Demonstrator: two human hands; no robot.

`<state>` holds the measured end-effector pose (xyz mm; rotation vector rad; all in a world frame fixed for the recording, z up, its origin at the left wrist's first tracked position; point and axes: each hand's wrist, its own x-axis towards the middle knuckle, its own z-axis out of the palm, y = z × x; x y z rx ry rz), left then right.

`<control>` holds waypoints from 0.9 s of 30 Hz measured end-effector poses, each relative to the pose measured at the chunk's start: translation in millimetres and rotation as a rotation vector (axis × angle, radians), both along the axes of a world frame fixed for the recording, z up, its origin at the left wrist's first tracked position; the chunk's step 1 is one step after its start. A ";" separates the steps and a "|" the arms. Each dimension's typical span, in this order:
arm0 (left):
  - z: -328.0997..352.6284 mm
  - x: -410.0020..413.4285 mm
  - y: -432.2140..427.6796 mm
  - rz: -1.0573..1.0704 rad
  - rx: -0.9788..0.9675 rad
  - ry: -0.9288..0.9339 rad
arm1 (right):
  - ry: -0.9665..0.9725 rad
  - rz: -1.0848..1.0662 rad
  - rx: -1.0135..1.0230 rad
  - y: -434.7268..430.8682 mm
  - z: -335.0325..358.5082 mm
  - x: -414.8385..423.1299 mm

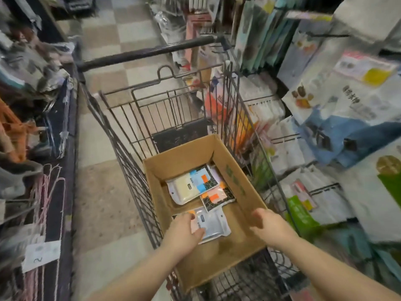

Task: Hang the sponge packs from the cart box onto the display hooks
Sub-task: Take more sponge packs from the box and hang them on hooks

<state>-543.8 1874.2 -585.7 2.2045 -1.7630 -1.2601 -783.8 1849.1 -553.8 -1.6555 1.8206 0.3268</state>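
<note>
Your left hand [184,230] lies on the near sponge pack [213,224] in the cardboard box [236,181], fingers curling around its edge. Your right hand [268,224] hovers released over the box's right wall. Two more packs [195,185] lie farther in. The box sits in the wire cart [134,135]; display hooks [325,187] stand right.

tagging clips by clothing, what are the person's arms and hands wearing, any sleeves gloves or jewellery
Nothing visible. The left hand and right hand are bare, with no gloves, rings, watch or bands. Both forearms are uncovered to the frame's bottom edge, so no sleeve shows.
</note>
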 end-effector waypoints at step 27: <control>-260.2 -15.7 -112.5 -0.222 0.316 -0.295 | -0.148 -0.044 0.331 -84.5 -237.8 27.3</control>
